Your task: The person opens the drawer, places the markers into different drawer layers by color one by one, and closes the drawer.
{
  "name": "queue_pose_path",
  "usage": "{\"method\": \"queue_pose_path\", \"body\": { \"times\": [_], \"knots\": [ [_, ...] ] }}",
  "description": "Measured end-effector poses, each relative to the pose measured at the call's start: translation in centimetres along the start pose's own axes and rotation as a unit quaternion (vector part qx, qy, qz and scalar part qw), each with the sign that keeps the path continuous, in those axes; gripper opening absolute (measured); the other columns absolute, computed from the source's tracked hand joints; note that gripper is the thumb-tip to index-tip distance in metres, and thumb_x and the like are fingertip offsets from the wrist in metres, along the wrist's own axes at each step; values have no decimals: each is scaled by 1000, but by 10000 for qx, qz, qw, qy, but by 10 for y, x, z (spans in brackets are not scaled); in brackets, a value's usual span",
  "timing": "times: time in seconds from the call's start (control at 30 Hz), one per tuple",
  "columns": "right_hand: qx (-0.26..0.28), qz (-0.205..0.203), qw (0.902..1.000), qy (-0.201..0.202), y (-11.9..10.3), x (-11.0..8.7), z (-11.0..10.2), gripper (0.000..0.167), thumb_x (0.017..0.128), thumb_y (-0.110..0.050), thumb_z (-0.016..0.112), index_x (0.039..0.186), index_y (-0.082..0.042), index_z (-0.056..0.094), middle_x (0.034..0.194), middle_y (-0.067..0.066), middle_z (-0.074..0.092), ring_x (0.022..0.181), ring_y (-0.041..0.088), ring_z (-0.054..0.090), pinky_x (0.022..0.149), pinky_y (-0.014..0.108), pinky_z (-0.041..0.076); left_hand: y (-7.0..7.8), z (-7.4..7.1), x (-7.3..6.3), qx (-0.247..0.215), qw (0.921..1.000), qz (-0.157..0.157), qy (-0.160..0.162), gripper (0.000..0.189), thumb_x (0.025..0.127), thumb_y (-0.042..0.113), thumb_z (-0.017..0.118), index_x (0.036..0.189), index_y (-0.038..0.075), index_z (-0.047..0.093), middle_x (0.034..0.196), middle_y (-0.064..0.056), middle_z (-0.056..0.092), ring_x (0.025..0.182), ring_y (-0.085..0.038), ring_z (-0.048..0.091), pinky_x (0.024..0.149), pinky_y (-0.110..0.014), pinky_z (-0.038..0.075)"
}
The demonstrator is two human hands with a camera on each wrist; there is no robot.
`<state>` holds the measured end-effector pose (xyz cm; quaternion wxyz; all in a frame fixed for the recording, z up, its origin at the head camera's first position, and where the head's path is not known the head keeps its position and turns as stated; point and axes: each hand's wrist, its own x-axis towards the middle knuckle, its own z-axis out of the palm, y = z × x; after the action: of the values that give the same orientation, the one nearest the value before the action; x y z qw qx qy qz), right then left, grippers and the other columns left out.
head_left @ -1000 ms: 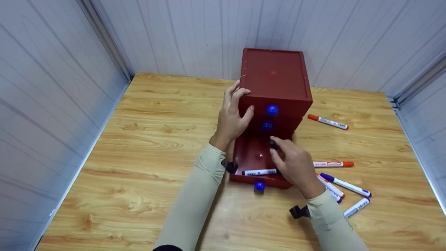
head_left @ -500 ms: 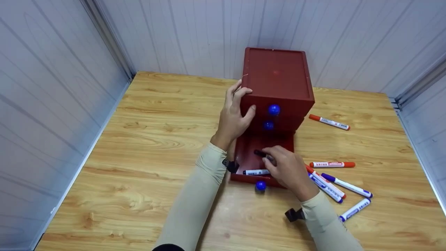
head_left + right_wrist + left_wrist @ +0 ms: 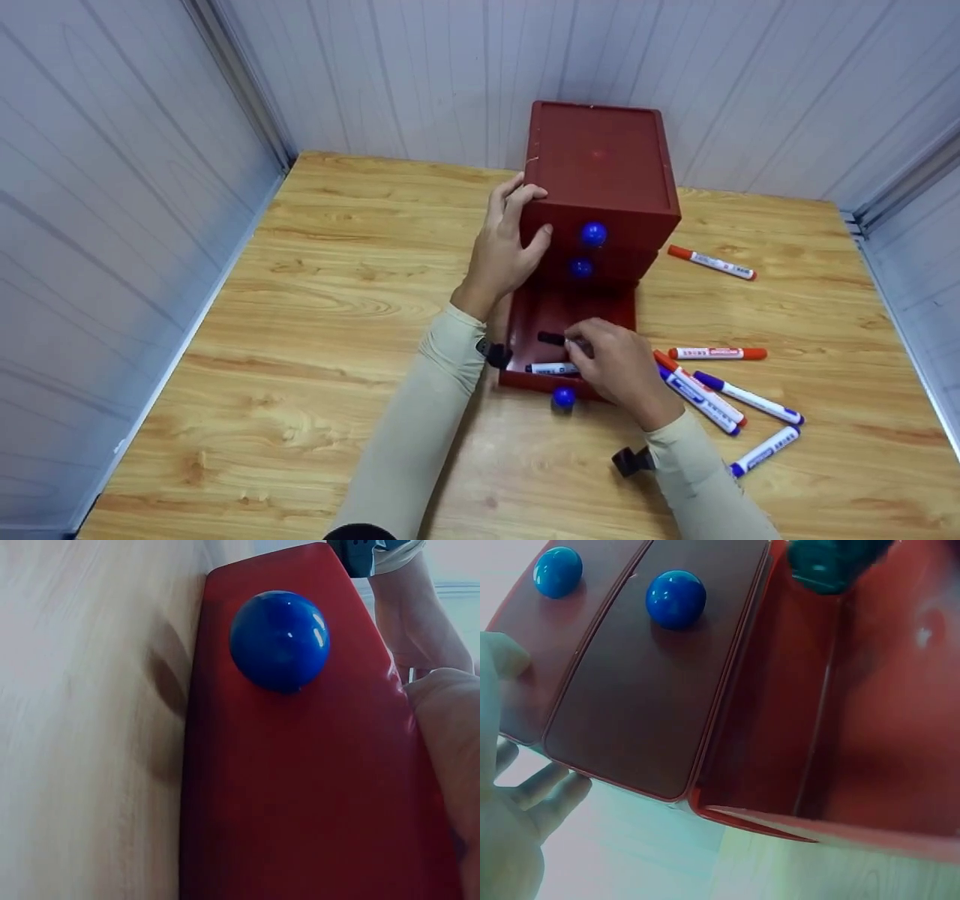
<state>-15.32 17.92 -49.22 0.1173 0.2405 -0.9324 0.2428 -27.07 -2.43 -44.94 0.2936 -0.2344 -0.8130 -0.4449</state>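
Observation:
A dark red drawer cabinet (image 3: 600, 169) with blue ball knobs stands on the table, its bottom drawer (image 3: 525, 341) pulled out. My left hand (image 3: 504, 244) rests spread against the cabinet's left front corner, thumb on the front face and fingers along the side and top edge. Over the open drawer, my right hand (image 3: 615, 367) pinches a marker; its black cap (image 3: 551, 338) points left and its barrel is mostly hidden by the fingers. A white marker with a black end (image 3: 551, 368) lies inside along the drawer front, partly behind the right hand. In the right wrist view the drawer's blue knob (image 3: 279, 641) shows.
Right of the drawer lie several markers: a red one (image 3: 718, 353), a blue-capped one (image 3: 750, 397), a crossing red and blue pair, and another blue one (image 3: 765, 450). One more red marker (image 3: 712, 262) lies beside the cabinet. Pale walls (image 3: 420, 75) border the table.
My right hand has lowered toward the drawer's front with the marker, whose black cap has swung to point left. The left hand stays against the cabinet.

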Motion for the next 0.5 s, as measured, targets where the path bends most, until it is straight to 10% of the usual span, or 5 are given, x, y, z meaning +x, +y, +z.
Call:
{"method": "queue_pose_path", "body": {
  "times": [0.27,0.5],
  "knots": [
    [148,71,9998,110,1,-3,3,9,91,-17,72,98,-13,75,95,0,75,76,14,68,72,35,57,0,-3,0,-1,9998,-129,-174,46,92,20,65,134,24,47,151,-10,36,135,-21,45,76,-44,54],
    [31,-725,9936,870,-1,-7,0,10,86,-11,76,96,-9,75,90,1,73,76,15,69,70,34,58,1,-3,1,-1,9998,-126,-139,46,92,20,65,134,25,46,150,-11,38,135,-20,44,78,-44,53]
  ]
}}
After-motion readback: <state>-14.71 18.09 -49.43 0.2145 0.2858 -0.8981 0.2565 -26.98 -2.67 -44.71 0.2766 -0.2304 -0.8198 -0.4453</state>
